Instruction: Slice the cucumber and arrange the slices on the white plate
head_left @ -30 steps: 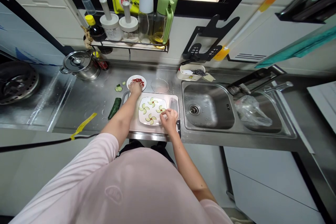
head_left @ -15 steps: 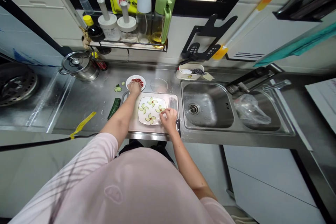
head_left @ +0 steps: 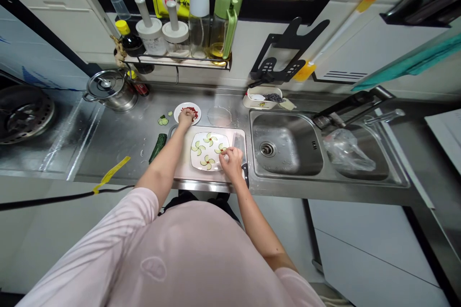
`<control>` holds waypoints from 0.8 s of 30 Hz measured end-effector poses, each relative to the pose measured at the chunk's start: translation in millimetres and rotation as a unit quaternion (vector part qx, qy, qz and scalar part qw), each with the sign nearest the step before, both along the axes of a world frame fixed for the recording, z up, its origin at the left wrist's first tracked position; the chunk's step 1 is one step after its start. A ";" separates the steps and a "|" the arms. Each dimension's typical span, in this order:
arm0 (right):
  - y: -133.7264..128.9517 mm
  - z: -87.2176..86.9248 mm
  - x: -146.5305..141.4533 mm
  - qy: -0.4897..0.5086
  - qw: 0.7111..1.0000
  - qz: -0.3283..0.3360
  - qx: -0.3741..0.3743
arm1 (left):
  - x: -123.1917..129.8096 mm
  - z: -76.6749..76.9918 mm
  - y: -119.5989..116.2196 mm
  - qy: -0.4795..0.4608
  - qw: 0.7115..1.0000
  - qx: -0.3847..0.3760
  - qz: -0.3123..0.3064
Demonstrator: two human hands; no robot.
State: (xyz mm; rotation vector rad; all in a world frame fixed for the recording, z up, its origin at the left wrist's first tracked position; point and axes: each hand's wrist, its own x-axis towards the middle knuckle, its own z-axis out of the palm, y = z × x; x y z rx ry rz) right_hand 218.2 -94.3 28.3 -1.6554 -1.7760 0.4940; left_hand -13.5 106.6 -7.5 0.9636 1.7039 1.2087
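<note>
Grip bunched, hold unclear, the left hand (head_left: 185, 118) is at small red pieces (head_left: 195, 112), likely light, easily scattered and best pinched singly, on the round white dish (head_left: 177, 112) beyond the squarish white plate (head_left: 208, 151), whose right edge the right hand (head_left: 232, 161) curls beside, hold equally unclear.

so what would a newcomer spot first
Probably the white squarish plate of green cucumber pinwheels on the pale cutting board, right hand at its edge. Then the round white dish of red bits under the left hand, and the green-lidded glass jug on the shelf above.
</note>
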 end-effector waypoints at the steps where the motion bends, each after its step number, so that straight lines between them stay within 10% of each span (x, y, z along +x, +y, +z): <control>1: 0.0 0.4 -0.6 -0.001 1.000 0.001 -0.002 | -0.1 0.9 -0.6 -0.027 1.000 0.000 0.004; 24: 19.6 13.1 -21.2 0.007 1.000 0.028 0.003 | 4.1 50.1 -64.7 -0.097 0.988 0.106 -0.064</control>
